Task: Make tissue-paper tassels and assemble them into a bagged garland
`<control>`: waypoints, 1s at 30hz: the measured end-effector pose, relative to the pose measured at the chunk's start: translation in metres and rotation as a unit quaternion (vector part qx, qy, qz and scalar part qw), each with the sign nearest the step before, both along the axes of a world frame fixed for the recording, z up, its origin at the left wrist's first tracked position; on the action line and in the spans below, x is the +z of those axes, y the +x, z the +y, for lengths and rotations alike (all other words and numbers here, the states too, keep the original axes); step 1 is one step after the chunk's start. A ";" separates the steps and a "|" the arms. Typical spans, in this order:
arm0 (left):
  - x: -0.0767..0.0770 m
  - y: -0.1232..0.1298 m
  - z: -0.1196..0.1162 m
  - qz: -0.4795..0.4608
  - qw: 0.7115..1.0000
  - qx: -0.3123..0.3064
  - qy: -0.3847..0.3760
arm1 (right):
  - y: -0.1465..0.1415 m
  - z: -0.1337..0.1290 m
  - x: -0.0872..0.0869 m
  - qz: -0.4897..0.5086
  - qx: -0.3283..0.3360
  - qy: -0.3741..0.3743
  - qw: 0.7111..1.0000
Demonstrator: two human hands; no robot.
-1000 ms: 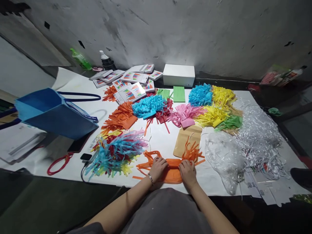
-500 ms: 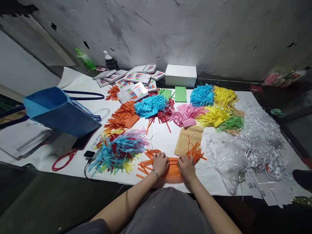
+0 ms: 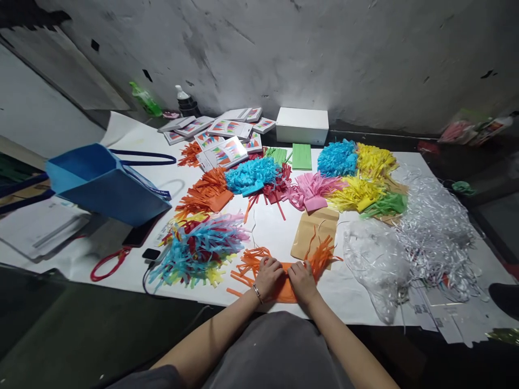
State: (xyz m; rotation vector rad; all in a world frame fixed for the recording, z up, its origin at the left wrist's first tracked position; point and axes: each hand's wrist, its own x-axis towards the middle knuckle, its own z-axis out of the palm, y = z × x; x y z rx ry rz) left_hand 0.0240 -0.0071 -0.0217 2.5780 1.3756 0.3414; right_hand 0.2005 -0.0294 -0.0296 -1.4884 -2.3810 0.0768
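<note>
An orange tissue-paper tassel lies across the front edge of the white table, its cut strips fanned out at both ends. My left hand is closed on its middle from the left, fingers curled and a bracelet on the wrist. Close beside it, my right hand grips the same paper from the right. The fingertips are partly hidden in the orange folds. Just beyond the right-hand strips lies a brown paper envelope. To the left rests a heap of mixed blue, pink, red and yellow tassels.
A blue bag stands at left, near red-handled scissors. Boxed packs and a white box sit along the wall. Pink and yellow tassels lie mid-table. Clear plastic bags and silvery strands cover the right.
Both hands have come closer together on the orange paper. The right hand has shifted left, and more of the right-hand strips now show. The camera view has moved slightly.
</note>
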 end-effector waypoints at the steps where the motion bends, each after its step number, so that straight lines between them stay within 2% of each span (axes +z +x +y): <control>1: 0.001 -0.002 0.000 -0.001 1.000 0.000 -0.004 | 0.004 -0.001 -0.002 0.003 0.001 0.002 1.000; 7: 0.013 -0.009 -0.007 0.001 0.999 0.028 -0.027 | 0.031 -0.014 0.000 0.043 -0.036 -0.001 0.998; 14: 0.018 0.009 0.001 0.039 0.990 0.136 -0.029 | 0.016 -0.015 0.014 0.063 -0.190 -0.035 0.979; 16: 0.017 0.010 0.004 0.047 0.989 0.136 -0.025 | 0.014 -0.011 0.014 0.060 -0.221 -0.041 0.973; 19: 0.016 0.006 0.004 0.051 0.996 0.072 -0.022 | 0.014 -0.005 0.015 0.051 -0.239 -0.049 0.969; 23: 0.013 -0.001 0.001 0.048 0.998 -0.027 -0.020 | 0.012 -0.004 0.019 0.027 -0.213 -0.044 0.976; 26: 0.010 -0.002 0.006 0.046 0.997 -0.053 -0.017 | 0.006 -0.006 0.019 0.007 -0.136 -0.029 0.990; 30: 0.008 0.001 0.017 0.039 0.998 -0.055 -0.019 | -0.002 -0.005 0.010 -0.009 -0.039 -0.016 0.999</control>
